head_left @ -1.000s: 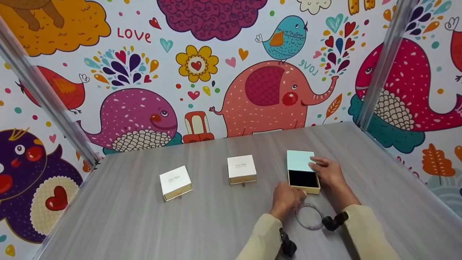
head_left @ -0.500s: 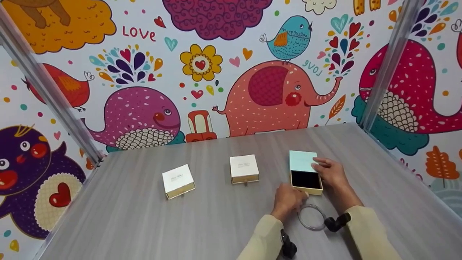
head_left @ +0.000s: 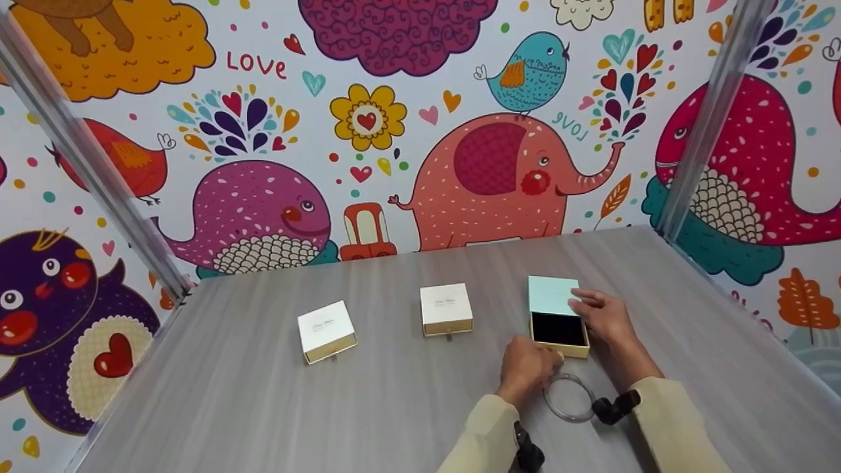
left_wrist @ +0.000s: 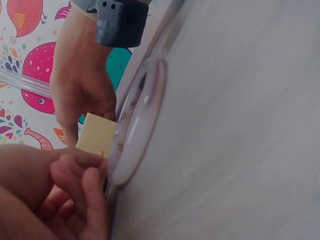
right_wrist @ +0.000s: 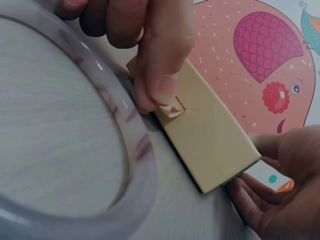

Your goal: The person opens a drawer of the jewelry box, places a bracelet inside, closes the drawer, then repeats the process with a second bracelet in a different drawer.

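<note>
A small drawer-style gift box (head_left: 553,294) with a mint-green sleeve stands at the right of the table. Its gold-edged drawer (head_left: 560,330), lined in black, is pulled partly out toward me. My left hand (head_left: 527,364) is at the drawer's front and pinches its short ribbon tab (right_wrist: 172,108). On the sleeve's right side, my right hand (head_left: 606,317) holds the box, with fingertips over the top edge. A translucent bangle (head_left: 569,398) with purplish streaks lies flat on the table between my wrists, just in front of the box.
Two white drawer boxes stand to the left, one in the middle (head_left: 446,309) and one farther left (head_left: 326,330), turned at an angle. Behind the grey table (head_left: 263,407) rises a wall with cartoon prints (head_left: 486,190). Metal posts (head_left: 706,125) mark the corners.
The head view has shifted slightly. Both hands, the box and the bangle keep the same places relative to each other.
</note>
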Demonstrator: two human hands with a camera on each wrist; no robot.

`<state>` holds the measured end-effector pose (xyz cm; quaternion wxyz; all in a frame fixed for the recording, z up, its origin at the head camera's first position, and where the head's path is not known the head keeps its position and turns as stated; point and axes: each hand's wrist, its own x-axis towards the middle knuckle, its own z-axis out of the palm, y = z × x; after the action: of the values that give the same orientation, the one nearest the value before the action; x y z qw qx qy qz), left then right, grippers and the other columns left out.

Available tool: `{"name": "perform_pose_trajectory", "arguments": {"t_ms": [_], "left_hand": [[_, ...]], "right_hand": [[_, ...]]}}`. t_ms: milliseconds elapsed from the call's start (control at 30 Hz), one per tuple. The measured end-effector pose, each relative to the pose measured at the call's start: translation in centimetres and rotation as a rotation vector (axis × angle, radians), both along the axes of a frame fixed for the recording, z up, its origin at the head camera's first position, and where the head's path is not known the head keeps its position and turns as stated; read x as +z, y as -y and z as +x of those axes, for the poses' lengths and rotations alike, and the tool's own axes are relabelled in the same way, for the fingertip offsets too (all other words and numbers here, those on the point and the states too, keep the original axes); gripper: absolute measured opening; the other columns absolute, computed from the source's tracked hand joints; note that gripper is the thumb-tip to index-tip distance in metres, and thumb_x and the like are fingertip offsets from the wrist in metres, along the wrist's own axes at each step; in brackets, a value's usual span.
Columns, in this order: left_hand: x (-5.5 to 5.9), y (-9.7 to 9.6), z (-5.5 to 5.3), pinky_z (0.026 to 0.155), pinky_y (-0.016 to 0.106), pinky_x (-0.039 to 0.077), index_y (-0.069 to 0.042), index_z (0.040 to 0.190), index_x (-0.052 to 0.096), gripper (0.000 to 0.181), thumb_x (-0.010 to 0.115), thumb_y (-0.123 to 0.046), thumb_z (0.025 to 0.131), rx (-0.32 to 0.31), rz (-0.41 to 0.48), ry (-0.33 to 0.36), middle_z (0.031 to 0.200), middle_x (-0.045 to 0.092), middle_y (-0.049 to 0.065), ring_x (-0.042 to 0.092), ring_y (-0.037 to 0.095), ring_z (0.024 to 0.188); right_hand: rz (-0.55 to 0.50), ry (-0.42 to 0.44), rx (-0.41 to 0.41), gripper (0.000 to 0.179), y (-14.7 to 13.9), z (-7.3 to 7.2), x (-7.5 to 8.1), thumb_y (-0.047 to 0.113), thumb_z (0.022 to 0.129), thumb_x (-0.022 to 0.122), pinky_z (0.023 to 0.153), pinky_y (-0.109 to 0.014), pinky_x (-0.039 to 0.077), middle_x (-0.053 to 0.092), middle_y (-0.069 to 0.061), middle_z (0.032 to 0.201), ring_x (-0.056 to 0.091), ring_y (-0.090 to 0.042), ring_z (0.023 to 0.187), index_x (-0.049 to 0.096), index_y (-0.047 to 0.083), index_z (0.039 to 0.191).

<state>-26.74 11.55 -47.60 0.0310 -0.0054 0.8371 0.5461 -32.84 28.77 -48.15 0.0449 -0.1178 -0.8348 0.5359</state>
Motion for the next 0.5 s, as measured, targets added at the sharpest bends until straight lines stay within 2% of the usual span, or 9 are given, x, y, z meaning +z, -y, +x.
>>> {"name": "perform_pose_trajectory", "arguments": {"t_ms": [167,333,400,500], "left_hand": [[0.1,0.0,0.1,0.037,0.019,0.034,-0.014,0.054,0.054,0.034,0.076,-0.009,0.079,0.001,-0.027,-0.011,0.045,0.044,-0.008,0.043,0.007,0.036],[0.2,-0.1,0.5,0.038,0.021,0.025,-0.014,0.052,0.051,0.039,0.074,-0.008,0.082,-0.034,-0.09,-0.033,0.045,0.037,-0.009,0.037,0.007,0.039],[0.4,-0.1,0.8,0.04,0.022,0.025,-0.014,0.052,0.052,0.038,0.076,-0.009,0.082,-0.059,-0.127,-0.045,0.046,0.037,-0.01,0.037,0.007,0.043],[0.8,0.0,1.1,0.046,0.022,0.032,-0.014,0.056,0.061,0.031,0.08,-0.013,0.08,-0.082,-0.208,-0.073,0.051,0.046,-0.01,0.042,0.006,0.051]], "right_hand": [[0.004,-0.009,-0.009,0.047,0.1,-0.1,0.0,0.025,0.099,0.063,0.083,-0.025,0.052,0.051,-0.031,0.144,0.061,-0.03,0.116,0.056,0.002,0.14],[0.001,0.001,-0.006,0.048,0.1,-0.1,-0.1,0.026,0.099,0.063,0.075,-0.019,0.049,0.051,-0.029,0.144,0.061,-0.017,0.103,0.056,0.004,0.141],[0.004,0.001,0.0,0.048,0.0,-0.1,-0.1,0.026,0.1,0.062,0.075,-0.019,0.048,0.051,-0.029,0.145,0.06,-0.018,0.103,0.055,0.004,0.142],[0.014,-0.008,0.007,0.048,0.0,-0.1,-0.1,0.027,0.1,0.062,0.076,-0.02,0.049,0.05,-0.03,0.145,0.061,-0.024,0.109,0.055,0.004,0.141]]}}
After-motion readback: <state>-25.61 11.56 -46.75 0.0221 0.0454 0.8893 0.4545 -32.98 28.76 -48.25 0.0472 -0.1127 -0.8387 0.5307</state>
